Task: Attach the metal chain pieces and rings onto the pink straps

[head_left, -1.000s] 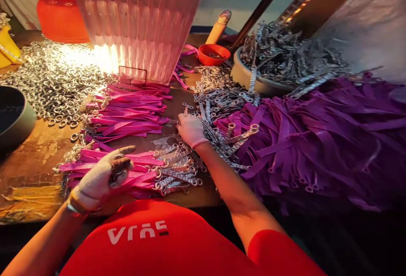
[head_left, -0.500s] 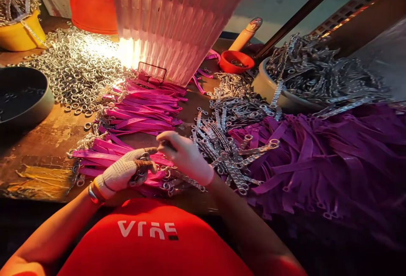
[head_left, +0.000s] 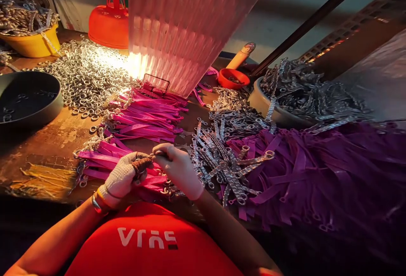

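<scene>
My left hand (head_left: pixel 128 172), in a white knit glove with brown fingertips, is closed around something dark and metallic, partly hidden by its fingers. Meeting it at the fingertips, my right hand (head_left: pixel 177 168), in a thin pale glove, is pinched on a small item too hidden to name. Both hands are over the near bundle of pink straps (head_left: pixel 101 155), which have metal rings at their ends. Farther back lies another bundle of pink straps (head_left: pixel 147 115). Right of my right hand is a heap of metal chain strips (head_left: pixel 226 166) with ring ends.
Metal rings (head_left: pixel 85 77) are piled under a red lamp (head_left: pixel 108 26). A dark bowl (head_left: pixel 47 113) and yellow tub (head_left: pixel 38 45) stand left. A ribbed translucent sheet (head_left: pixel 177 26) hangs ahead. Right are a red bowl (head_left: pixel 233 78), a basin of chains (head_left: pixel 263 102) and purple straps (head_left: pixel 317 170).
The view has shifted, so the bench things appear lower. My left hand's fingers have curled in, and my right hand has come closer to its fingertips.
</scene>
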{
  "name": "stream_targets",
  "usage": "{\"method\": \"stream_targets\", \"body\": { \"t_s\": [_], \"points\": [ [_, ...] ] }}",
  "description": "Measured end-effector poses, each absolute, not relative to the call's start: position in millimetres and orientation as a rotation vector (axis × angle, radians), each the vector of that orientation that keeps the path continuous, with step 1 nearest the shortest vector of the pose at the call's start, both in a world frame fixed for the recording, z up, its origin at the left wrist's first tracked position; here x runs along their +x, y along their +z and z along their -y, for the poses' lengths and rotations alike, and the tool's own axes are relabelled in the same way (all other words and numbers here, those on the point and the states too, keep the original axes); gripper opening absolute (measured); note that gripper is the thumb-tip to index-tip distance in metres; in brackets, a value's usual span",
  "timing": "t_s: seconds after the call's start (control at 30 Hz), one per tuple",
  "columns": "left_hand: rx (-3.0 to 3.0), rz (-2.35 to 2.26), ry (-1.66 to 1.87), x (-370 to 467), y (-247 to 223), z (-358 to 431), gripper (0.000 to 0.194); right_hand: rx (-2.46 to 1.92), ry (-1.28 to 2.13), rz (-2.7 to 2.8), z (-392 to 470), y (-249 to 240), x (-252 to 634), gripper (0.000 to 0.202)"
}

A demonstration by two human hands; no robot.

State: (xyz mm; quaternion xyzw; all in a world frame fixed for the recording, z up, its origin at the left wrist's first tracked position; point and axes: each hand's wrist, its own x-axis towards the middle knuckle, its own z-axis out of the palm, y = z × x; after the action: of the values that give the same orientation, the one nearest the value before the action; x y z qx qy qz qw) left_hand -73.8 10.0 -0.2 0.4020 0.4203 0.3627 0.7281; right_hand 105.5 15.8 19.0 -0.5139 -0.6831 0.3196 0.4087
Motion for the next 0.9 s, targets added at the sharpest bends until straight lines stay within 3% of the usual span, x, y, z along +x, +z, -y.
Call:
{"method": "stream_targets", "body": {
  "t_s": [0.2, 0.33, 0.43, 0.57, 0.77, 0.9],
  "points": [
    [1.273, -1.076, 0.782, -76.5, 4.3, -12.6, 0.033, -1.314, 0.591, 2.028, -16.4, 14.5, 104.4, 0.030],
    [1.419, -1.146, 0.738, -77.4, 5.6, -21.1, 0.026, -1.365, 0.476, 2.495, -21.5, 19.9, 104.6, 0.019],
    [1.164, -1.066, 0.641, -71.9, 3.4, -27.3, 0.030, -1.483, 0.270, 2.629, -18.4, 22.0, 109.0, 0.027],
    [1.067, -0.990, 0.574, -59.0, 3.8, -49.8, 0.030, -1.620, 0.480, 2.343, -14.2, 18.1, 128.6, 0.023],
    [2.204, -1.243, 0.494, -17.5, 14.9, -135.9, 0.025, -1.719, 0.657, 1.787, -15.8, 2.0, 159.4, 0.036],
    [2.395, -1.326, 0.335, 30.0, 19.3, -187.1, 0.022, -1.716, 0.667, 1.760, -11.5, -8.6, 157.9, 0.027]
  ]
}}
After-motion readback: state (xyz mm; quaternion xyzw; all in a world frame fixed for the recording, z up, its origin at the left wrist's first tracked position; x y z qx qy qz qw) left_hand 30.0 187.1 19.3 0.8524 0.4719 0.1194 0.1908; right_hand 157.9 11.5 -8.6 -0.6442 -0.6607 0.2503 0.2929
